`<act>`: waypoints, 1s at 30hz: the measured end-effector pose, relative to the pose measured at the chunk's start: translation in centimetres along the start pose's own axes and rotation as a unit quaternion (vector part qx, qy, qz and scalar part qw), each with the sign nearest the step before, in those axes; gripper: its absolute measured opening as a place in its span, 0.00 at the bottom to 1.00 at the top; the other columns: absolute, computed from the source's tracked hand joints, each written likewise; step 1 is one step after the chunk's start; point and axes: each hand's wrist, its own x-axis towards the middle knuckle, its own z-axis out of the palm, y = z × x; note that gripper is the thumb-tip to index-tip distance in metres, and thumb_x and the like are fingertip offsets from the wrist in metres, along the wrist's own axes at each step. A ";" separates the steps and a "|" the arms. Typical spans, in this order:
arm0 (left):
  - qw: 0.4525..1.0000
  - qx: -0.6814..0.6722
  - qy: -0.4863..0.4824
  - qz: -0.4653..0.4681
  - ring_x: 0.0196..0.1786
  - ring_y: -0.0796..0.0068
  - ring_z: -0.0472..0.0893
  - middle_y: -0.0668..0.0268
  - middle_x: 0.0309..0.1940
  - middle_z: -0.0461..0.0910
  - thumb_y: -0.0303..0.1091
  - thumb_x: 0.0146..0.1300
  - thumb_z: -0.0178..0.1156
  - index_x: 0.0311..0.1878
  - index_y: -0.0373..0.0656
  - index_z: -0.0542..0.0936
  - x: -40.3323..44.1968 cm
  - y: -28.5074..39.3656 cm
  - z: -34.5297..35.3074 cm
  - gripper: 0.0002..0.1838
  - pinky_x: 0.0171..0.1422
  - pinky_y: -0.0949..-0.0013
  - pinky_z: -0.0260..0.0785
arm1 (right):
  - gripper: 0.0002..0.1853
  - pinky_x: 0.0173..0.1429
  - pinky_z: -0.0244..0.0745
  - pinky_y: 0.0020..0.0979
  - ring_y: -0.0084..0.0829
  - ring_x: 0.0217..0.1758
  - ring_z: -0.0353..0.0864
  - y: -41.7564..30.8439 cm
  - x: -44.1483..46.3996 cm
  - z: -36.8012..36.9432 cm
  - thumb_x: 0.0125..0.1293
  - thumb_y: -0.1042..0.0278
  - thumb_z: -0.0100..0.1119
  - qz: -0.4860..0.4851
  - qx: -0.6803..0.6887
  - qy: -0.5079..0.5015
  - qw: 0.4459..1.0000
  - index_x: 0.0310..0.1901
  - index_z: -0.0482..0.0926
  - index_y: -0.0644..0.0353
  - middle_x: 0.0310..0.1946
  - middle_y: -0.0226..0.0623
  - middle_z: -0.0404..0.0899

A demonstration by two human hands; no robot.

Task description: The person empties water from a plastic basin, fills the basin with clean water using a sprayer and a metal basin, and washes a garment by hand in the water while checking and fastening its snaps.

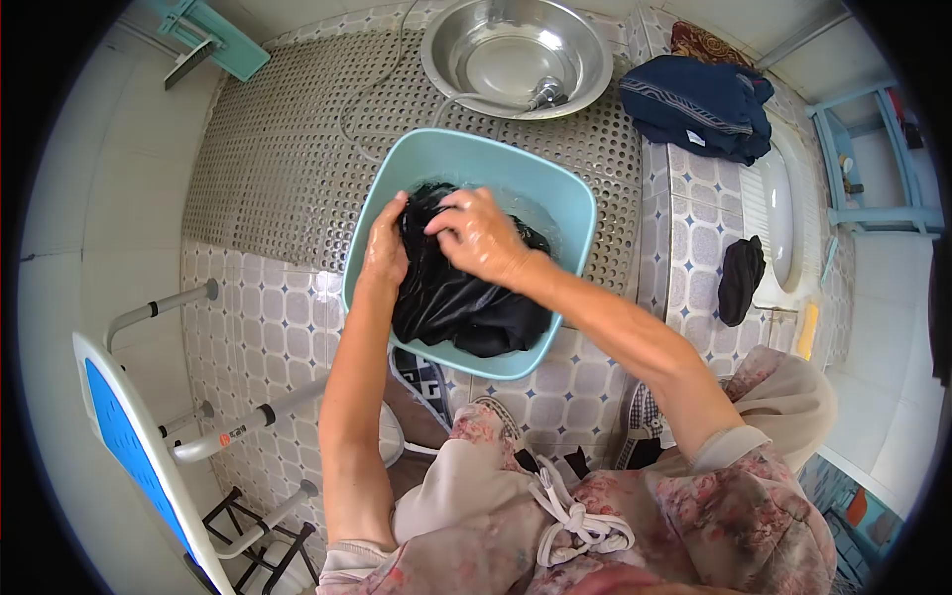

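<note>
A light-blue plastic basin (577, 233) holds water and a wet black garment (456, 307), bunched up in its middle. My left hand (387, 243) is at the basin's left side, its fingers and thumb closed on the upper left edge of the garment. My right hand (481, 236) is over the cloth, with fingers curled and pinching a fold close to my left hand. Both hands look wet. Part of the garment under my right hand is hidden, and its exact kind does not show.
Behind the basin, a steel bowl (436, 64) with a shower head (547, 92) rests on a perforated mat (288, 129). Folded dark-blue clothing (694, 104) and a black cloth (742, 281) lie right, near a squat toilet (785, 218). A blue-and-white shower seat (129, 436) stands left.
</note>
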 end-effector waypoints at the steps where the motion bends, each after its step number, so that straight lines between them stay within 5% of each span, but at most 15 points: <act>1: 1.000 -0.023 0.001 -0.008 0.55 0.64 0.80 0.57 0.54 0.80 0.46 0.67 0.63 0.60 0.36 0.75 -0.7 0.6 0.3 0.26 0.65 0.62 0.70 | 0.06 0.60 0.73 0.44 0.48 0.56 0.74 -3.9 0.2 -0.8 0.53 0.70 0.65 -0.016 0.026 0.018 0.999 0.34 0.86 0.50 0.47 0.39 0.80; 3: 0.997 0.002 0.024 -0.072 0.53 0.66 0.80 0.60 0.51 0.80 0.51 0.68 0.62 0.56 0.40 0.76 -4.3 3.0 2.7 0.25 0.59 0.63 0.74 | 0.07 0.57 0.71 0.43 0.46 0.54 0.73 -8.2 0.3 -0.6 0.49 0.70 0.65 -0.113 0.010 0.018 0.993 0.32 0.84 0.54 0.46 0.39 0.79; 4: 0.994 0.049 -0.008 0.102 0.54 0.66 0.80 0.61 0.53 0.80 0.53 0.69 0.60 0.56 0.41 0.77 -4.2 0.9 2.1 0.25 0.59 0.65 0.74 | 0.08 0.57 0.70 0.43 0.45 0.55 0.72 -9.6 0.2 0.1 0.48 0.68 0.65 -0.135 0.002 0.009 0.991 0.32 0.84 0.54 0.46 0.39 0.78; 6: 0.984 0.048 -0.089 0.143 0.55 0.67 0.79 0.61 0.54 0.79 0.54 0.70 0.59 0.57 0.41 0.77 -4.4 0.3 0.8 0.25 0.60 0.65 0.74 | 0.12 0.58 0.66 0.45 0.45 0.57 0.69 -11.2 0.1 0.9 0.46 0.62 0.68 -0.181 -0.051 0.013 0.982 0.33 0.83 0.55 0.46 0.41 0.77; 11: 0.991 -0.105 -0.063 0.055 0.57 0.68 0.79 0.61 0.58 0.78 0.56 0.71 0.55 0.59 0.42 0.77 -3.9 -0.6 0.2 0.27 0.60 0.67 0.74 | 0.10 0.50 0.69 0.41 0.43 0.54 0.72 -8.8 1.7 3.6 0.56 0.57 0.67 -0.165 -0.065 0.091 0.980 0.31 0.81 0.55 0.42 0.37 0.76; 16: 0.982 -0.179 0.063 -0.019 0.59 0.69 0.78 0.62 0.61 0.77 0.58 0.73 0.51 0.61 0.43 0.77 -4.3 -1.7 4.3 0.28 0.60 0.69 0.74 | 0.13 0.45 0.76 0.44 0.43 0.47 0.76 -4.0 6.2 5.5 0.63 0.58 0.60 0.119 -0.043 0.039 0.991 0.28 0.84 0.59 0.36 0.41 0.79; 20: 0.981 -0.180 0.067 -0.019 0.59 0.70 0.78 0.62 0.61 0.78 0.59 0.74 0.48 0.61 0.44 0.77 -3.8 -1.3 4.3 0.28 0.59 0.69 0.74 | 0.15 0.45 0.78 0.47 0.45 0.45 0.77 -5.0 5.5 5.5 0.65 0.59 0.58 0.065 -0.035 0.050 0.996 0.27 0.83 0.62 0.38 0.45 0.80; 22: 0.986 -0.165 -0.004 0.021 0.58 0.70 0.79 0.63 0.60 0.79 0.58 0.74 0.48 0.60 0.44 0.78 -3.8 -1.2 1.7 0.28 0.58 0.69 0.74 | 0.16 0.45 0.78 0.47 0.46 0.45 0.77 -7.5 3.6 3.8 0.66 0.59 0.57 -0.009 -0.007 0.017 1.000 0.27 0.83 0.63 0.39 0.46 0.81; 24: 0.987 -0.129 -0.085 0.050 0.57 0.70 0.79 0.64 0.59 0.79 0.58 0.74 0.47 0.59 0.45 0.78 -4.6 -1.3 0.6 0.28 0.57 0.69 0.75 | 0.15 0.46 0.79 0.47 0.46 0.47 0.77 -7.8 2.0 7.3 0.66 0.59 0.56 -0.016 -0.152 0.034 0.988 0.29 0.83 0.60 0.38 0.45 0.80; 28: 0.986 -0.145 0.076 -0.034 0.55 0.70 0.80 0.65 0.57 0.81 0.58 0.74 0.46 0.58 0.46 0.79 -3.9 -1.8 3.5 0.27 0.55 0.69 0.75 | 0.16 0.47 0.79 0.50 0.48 0.47 0.79 -4.1 4.8 4.4 0.67 0.59 0.53 0.052 -0.057 0.011 0.997 0.29 0.83 0.59 0.39 0.47 0.82; 30: 0.988 0.001 0.140 -0.065 0.42 0.71 0.85 0.67 0.46 0.85 0.49 0.75 0.43 0.50 0.49 0.81 -2.4 -0.7 2.5 0.20 0.39 0.63 0.77 | 0.17 0.49 0.78 0.50 0.49 0.46 0.79 -0.9 7.2 3.2 0.68 0.59 0.52 0.089 -0.095 0.078 0.988 0.28 0.83 0.60 0.37 0.46 0.83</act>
